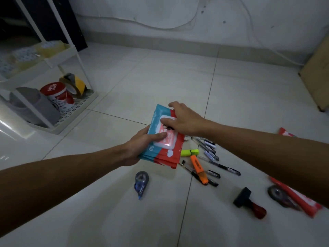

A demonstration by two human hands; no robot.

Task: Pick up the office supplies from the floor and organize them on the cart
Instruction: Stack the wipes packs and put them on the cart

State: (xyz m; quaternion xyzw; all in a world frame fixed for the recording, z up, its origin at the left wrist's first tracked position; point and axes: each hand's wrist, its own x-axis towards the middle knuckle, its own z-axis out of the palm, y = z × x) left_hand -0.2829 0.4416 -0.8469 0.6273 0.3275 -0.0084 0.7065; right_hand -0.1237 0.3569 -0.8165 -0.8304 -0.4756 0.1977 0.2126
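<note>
A person's 2 bare arms reach forward over a pale tiled floor [160, 72]. The left hand [142, 145] grips a stack of red and blue wet-wipe packs [160, 152] from its left edge, thumb pressed on the top pack's white lid and fingers curled underneath. The stack is held up in the air above the floor. The right hand [185, 120] rests on top of the same stack, fingers curled over its far edge.

On the floor just right of the stack lie several black pens [210, 150], a yellow highlighter [189, 152] and an orange highlighter [198, 168], loosely scattered and some overlapping. A blue correction tape dispenser [141, 183] lies alone nearer the viewer. Further right sits a black stamp with a red handle [249, 202], and beside it a tape roll [279, 195] partly under another red wipe pack [299, 198], which the right forearm partly hides.

At the left stands a white cart [71, 106]. Its bottom shelf holds a red and white tub [57, 96], a yellow and black striped tape roll [78, 84] and a grey container [33, 106]. The shelf above holds clear tape rolls [44, 49], blurred.
</note>
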